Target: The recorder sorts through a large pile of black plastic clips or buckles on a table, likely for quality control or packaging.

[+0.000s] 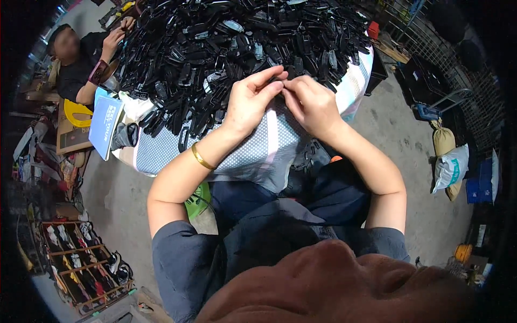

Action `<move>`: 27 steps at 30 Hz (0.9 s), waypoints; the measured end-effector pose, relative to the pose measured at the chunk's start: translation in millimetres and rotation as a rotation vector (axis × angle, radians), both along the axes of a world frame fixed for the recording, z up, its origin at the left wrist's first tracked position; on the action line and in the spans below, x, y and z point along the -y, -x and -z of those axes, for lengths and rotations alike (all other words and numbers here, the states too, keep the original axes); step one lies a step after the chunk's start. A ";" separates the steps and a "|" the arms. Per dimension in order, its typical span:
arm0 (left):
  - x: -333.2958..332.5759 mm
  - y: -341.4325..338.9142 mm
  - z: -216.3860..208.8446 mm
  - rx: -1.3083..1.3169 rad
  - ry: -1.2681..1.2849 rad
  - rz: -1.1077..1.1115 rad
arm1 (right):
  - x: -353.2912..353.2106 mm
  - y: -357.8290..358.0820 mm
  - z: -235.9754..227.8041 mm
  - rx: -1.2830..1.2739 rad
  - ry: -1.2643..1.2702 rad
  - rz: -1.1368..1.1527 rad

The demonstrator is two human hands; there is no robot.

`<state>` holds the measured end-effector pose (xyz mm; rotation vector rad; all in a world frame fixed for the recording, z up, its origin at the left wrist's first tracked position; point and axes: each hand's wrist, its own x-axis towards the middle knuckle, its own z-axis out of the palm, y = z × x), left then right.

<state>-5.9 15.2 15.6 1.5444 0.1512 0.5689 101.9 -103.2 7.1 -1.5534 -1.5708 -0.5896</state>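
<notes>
My left hand [249, 102] and my right hand [313, 102] meet fingertip to fingertip at the near edge of a big heap of black plastic parts [215, 59]. Thumb and forefinger of each hand are pinched together. Whatever sits between them is small and mostly covered by the fingers, so its kind cannot be made out. Beneath the heap lies a patterned cloth [237, 156], light with blue-grey dots and a pale stripe, hanging down toward my lap. A gold bangle [201, 156] circles my left wrist.
At the far left a co-worker [81, 59] reaches to the heap's edge. A blue booklet [105, 126] and a black roll [125, 134] stand left of the cloth. Sacks [451, 167] lie on the right floor; a divided rack [81, 264] is lower left.
</notes>
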 end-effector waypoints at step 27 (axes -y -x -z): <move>-18.6 32.7 -50.5 -0.083 -0.213 0.149 | -6.0 17.9 5.4 -0.233 0.357 -0.314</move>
